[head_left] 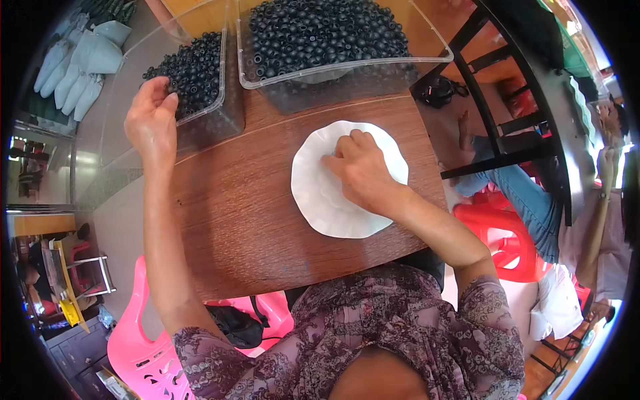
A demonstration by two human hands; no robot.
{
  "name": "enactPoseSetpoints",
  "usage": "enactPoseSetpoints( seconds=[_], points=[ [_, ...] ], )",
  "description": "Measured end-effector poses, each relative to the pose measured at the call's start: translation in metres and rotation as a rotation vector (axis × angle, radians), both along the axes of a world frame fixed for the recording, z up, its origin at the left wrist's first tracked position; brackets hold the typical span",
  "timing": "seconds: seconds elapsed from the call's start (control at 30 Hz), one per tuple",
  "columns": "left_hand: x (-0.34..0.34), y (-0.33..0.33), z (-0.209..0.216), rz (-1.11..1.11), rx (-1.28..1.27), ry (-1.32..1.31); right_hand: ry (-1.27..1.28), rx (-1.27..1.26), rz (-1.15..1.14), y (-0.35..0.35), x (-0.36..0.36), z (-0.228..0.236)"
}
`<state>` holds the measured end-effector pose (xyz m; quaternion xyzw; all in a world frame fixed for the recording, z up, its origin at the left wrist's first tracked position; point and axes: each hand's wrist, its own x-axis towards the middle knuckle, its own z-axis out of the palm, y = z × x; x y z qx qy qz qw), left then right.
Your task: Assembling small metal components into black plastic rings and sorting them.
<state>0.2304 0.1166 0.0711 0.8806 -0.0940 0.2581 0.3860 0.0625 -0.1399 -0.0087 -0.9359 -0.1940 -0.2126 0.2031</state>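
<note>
My left hand (152, 120) is over the smaller clear bin (230, 120), at the left edge of its dark beads (201, 73), thumb and forefinger bent toward each other with only a narrow gap; I can't tell whether a bead sits between them. My right hand (365, 172) is curled, knuckles up, over the white plate (319, 203) near the right side of the brown bench (233, 220), its fingertips hidden, so I can't say what, if anything, it grips. The larger clear bin (353, 87), heaped with similar beads, stands beside the smaller one. With my left I judge a light fingertip pinch best, since round beads would likely slip from a hard squeeze. With my right I'd press gently near the plate's middle: leaning on its wavy edge could tip it.
</note>
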Motion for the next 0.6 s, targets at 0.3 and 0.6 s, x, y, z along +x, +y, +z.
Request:
enactPoseSetpoints(
  seconds=[0.3,0.6],
  points=[
    [-0.068,-0.029,-0.002,-0.131,0.085,-0.406,0.004,0.108,-0.121,-0.026,-0.016,0.009],
    [-0.149,-0.08,-0.06,-0.677,0.232,0.011,0.068,0.197,-0.066,-0.023,-0.037,0.004]
  ],
)
